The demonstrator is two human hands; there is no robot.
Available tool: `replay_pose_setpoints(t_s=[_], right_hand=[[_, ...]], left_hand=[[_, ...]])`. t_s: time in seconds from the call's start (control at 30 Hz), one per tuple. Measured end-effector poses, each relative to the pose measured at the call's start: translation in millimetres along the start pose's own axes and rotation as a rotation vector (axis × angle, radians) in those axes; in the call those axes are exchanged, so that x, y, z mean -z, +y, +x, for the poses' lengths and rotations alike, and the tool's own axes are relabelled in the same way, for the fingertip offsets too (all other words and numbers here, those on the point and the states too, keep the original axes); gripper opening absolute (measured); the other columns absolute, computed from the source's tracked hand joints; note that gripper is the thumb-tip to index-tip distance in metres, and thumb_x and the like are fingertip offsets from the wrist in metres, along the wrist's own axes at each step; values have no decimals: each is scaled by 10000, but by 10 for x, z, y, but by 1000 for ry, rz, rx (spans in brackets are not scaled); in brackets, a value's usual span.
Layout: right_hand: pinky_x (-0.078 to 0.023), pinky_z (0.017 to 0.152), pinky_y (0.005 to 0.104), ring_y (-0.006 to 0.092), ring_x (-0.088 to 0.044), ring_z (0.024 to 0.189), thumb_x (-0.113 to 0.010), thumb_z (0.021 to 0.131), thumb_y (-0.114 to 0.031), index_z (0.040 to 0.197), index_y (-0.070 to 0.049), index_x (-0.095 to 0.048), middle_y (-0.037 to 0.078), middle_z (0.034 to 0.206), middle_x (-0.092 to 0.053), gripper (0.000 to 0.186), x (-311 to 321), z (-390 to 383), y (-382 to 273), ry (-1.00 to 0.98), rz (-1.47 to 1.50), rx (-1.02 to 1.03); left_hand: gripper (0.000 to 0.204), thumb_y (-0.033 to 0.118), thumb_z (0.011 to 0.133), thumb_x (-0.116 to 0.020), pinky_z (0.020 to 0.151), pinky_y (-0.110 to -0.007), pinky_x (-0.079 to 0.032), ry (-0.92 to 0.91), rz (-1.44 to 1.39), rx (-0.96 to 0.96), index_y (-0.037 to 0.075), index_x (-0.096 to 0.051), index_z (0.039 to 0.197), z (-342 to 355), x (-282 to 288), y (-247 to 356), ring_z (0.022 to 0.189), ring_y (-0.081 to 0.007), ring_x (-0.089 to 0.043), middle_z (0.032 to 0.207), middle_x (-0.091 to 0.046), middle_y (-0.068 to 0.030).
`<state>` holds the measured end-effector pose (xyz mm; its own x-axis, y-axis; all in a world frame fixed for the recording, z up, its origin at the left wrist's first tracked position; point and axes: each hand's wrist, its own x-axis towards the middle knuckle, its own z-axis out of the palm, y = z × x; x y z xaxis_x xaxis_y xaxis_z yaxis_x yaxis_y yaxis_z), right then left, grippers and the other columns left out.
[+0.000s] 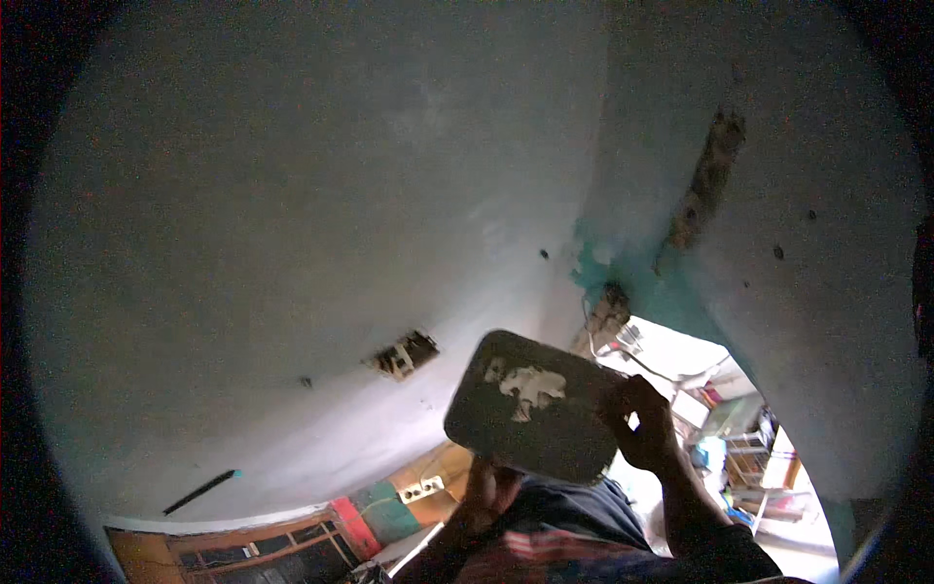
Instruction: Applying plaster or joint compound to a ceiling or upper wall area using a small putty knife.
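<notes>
A dark rectangular board (530, 453) with rounded corners is tilted in front of my body. A pale, irregular patch of paste-like material (533, 389) lies on its face. My left hand (494, 492) is closed at the board's lower left edge and holds it from below; most of its fingers are hidden behind the board. At the right edge, my right hand (642, 423) has its thumb and fingers brought together, with a small gap of light between them. The hand is in shadow, so what it pinches cannot be made out.
A pale wall (292, 195) fills much of the view, with a broken hole (404, 355) and a dark slot (201, 492). A rough strip (708, 180) runs above green paint near the bright arched opening (671, 355). A socket strip (421, 490) and wooden frame (263, 545) sit lower left.
</notes>
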<state>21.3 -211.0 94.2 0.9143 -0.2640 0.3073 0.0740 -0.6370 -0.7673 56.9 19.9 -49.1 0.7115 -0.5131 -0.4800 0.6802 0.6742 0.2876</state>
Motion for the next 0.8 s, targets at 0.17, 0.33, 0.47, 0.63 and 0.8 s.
replay_pose_setpoints(t_s=[0.17, 0.33, 0.47, 0.63, 0.8], right_hand=[[-484, 629, 359, 277, -594, 703, -718, 842, -133, 899, -37, -633, 134, 830, -587, 141, 62, 99, 236, -162, -20, 7], [-504, 679, 353, 280, -626, 777, -703, 855, -145, 927, -46, -647, 142, 871, -592, 135, 162, 177, 351, -213, -83, -40], [-507, 683, 373, 296, -634, 792, -665, 882, -145, 939, -37, -645, 150, 891, -607, 123, 236, 239, 314, -184, 11, -17], [-512, 682, 407, 333, -645, 793, -632, 916, -196, 962, -18, -636, 169, 897, -642, 184, 397, 336, 291, -246, 36, -110], [-516, 668, 424, 368, -649, 764, -610, 934, -249, 933, -38, -650, 171, 840, -662, 215, 397, 272, 364, -200, -5, -17]], left_hand=[[469, 258, 925, -622, 1084, -473, -406, -256, 486, -320, 52, -493, 1327, -142, -174, -26, 1222, -292, -518, 1326, -550, -104], [490, 176, 908, -622, 1063, -474, -434, 64, 102, 9, 63, -455, 1354, 62, -175, -45, 1234, -290, -515, 1326, -545, -105], [349, 195, 951, -568, 933, -429, -534, -142, -46, 23, 38, -558, 1262, 76, -328, -16, 1097, -290, -602, 1230, -620, -130], [475, 358, 956, -566, 1024, -437, -470, 89, 186, 72, 70, -518, 1330, 226, -145, -72, 1201, -289, -553, 1284, -596, -102], [431, 332, 963, -557, 1027, -439, -469, 194, 281, 20, 71, -545, 1305, 74, -836, -27, 1186, -290, -567, 1295, -601, -96]])
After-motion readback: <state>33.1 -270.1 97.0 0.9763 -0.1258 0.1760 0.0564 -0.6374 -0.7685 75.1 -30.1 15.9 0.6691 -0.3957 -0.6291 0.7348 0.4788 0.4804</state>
